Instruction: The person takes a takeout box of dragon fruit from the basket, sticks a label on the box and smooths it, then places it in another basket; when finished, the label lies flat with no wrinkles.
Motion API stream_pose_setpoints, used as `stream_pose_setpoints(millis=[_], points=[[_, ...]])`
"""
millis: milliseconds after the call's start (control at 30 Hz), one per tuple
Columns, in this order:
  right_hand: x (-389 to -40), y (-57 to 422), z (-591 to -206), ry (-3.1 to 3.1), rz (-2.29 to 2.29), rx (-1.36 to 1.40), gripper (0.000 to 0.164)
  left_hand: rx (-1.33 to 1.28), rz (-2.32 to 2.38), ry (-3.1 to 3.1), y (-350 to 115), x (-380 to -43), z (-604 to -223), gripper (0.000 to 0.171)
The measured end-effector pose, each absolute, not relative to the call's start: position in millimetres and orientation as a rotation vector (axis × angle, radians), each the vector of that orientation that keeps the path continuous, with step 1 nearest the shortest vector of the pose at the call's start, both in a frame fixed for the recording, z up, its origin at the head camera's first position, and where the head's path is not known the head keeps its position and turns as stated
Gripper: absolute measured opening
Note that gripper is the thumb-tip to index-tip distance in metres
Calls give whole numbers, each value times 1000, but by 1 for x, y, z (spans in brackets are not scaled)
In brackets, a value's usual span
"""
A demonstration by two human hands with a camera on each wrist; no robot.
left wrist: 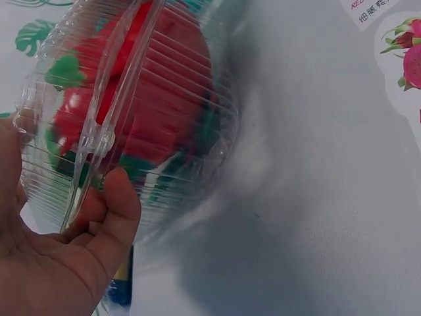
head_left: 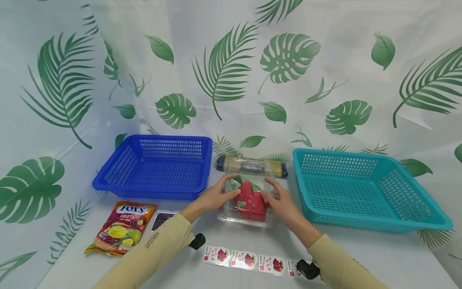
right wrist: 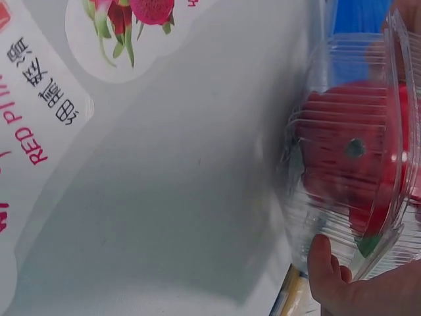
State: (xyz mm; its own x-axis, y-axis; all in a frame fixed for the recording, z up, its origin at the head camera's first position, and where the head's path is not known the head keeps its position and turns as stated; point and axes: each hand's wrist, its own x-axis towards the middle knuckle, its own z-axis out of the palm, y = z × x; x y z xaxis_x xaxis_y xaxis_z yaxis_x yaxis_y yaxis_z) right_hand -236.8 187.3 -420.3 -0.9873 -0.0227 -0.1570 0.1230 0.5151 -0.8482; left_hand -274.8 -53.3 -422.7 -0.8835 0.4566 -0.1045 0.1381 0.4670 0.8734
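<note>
A clear plastic clamshell box with red dragon fruit inside sits between both hands, mid-table. My left hand grips its left side; in the left wrist view, thumb and curled fingers pinch the rim by the seam. On the opposite side my right hand holds the box, with a digit at the ribbed wall under the rim in the right wrist view. Green leaf tips show through the plastic. Near the front lies a strip of dragon fruit stickers, partly covered by the right wrist's camera.
A blue basket stands at the back left and a teal basket at the right. Behind the box lies a yellow package with dark ends. A FOX'S candy bag and a dark packet, partly behind the left sleeve, lie left.
</note>
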Motion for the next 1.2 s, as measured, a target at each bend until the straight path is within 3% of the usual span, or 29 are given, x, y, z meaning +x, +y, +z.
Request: stream_pose_setpoints(millis=[800,1200], points=[[-244,201,-428,2621,-1328,-79,60,565,1521,2325,-53,-276,-439,59],[-215,212,-431,2640,-1359,-181,67,403,1811,2311,-59,-254,-447,55]])
